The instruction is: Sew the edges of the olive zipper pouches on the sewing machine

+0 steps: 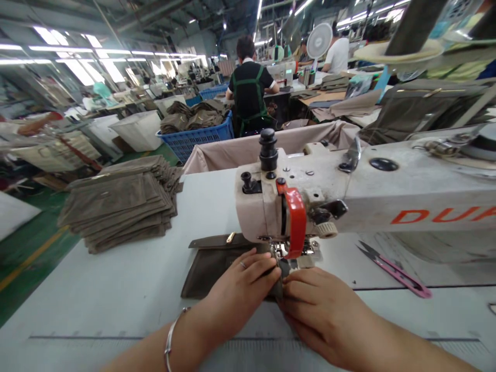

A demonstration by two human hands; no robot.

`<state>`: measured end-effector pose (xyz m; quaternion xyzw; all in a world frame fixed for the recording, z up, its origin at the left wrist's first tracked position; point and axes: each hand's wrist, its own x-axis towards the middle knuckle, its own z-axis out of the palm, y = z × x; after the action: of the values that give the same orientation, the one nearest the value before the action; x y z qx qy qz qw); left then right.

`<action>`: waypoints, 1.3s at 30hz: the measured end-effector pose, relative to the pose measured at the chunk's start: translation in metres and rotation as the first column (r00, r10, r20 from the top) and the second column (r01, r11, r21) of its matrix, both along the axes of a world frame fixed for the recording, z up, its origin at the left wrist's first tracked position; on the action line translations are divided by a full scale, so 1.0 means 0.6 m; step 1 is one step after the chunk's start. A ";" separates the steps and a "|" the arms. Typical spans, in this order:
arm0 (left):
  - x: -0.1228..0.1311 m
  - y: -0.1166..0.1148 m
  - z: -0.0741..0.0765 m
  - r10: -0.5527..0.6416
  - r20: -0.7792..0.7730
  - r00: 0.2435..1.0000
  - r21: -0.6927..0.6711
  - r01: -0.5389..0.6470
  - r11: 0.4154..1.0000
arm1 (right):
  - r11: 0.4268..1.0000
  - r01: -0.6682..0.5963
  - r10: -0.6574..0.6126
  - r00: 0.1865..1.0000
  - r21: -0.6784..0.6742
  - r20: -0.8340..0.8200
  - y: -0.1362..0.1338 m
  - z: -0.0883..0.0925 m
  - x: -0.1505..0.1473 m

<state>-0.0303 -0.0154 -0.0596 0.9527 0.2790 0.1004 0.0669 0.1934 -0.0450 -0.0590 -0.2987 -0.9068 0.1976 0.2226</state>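
A dark brown-grey fabric panel (211,268) with a zipper along its far side lies on the sewing table. A gold zipper pull (231,237) shows on it. Its right edge runs beneath the needle area of a white sewing machine (256,206) with a red guard (296,222). My left hand (242,281) lies flat on the panel, fingers stretched toward the presser foot. Close to the needle, my right hand (325,310) is closed, its curled fingers pinching the panel's near right edge. The fingertips of both hands almost meet there; the exact grip is partly hidden.
Pink-handled thread snips (399,274) lie right of the needle. A pile of similar fabric panels (120,201) stands at the table's left. Beyond are a blue basket (201,139) of pieces and a seated co-worker (250,88). A printed ruler (256,343) runs along the near edge.
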 end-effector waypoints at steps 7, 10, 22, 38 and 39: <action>0.004 0.028 0.013 0.003 0.094 0.996 0.116 -0.014 0.993 | 0.996 0.058 -0.059 0.998 0.060 0.008 0.006 -0.003 -0.009; 0.006 0.021 0.011 0.018 0.119 0.993 0.140 -0.035 0.990 | 0.995 0.066 -0.068 0.997 0.072 0.024 0.007 -0.004 -0.006; -0.003 0.005 0.003 -0.056 0.192 0.980 0.112 0.034 0.993 | 0.995 0.060 -0.061 0.998 0.085 0.012 0.014 0.001 0.018; 0.017 0.007 0.012 0.024 0.234 0.972 0.014 -0.027 1.000 | 0.993 0.098 -0.100 0.994 0.065 0.037 0.010 0.004 0.012; 0.016 0.006 0.011 0.024 0.233 0.972 0.009 -0.027 1.000 | 0.993 0.103 -0.105 0.994 0.053 0.037 0.009 0.004 0.011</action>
<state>-0.0208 -0.0115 -0.0527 0.9311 0.2809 0.2137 0.0920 0.2002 -0.0393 -0.0565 -0.3437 -0.8989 0.1567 0.2221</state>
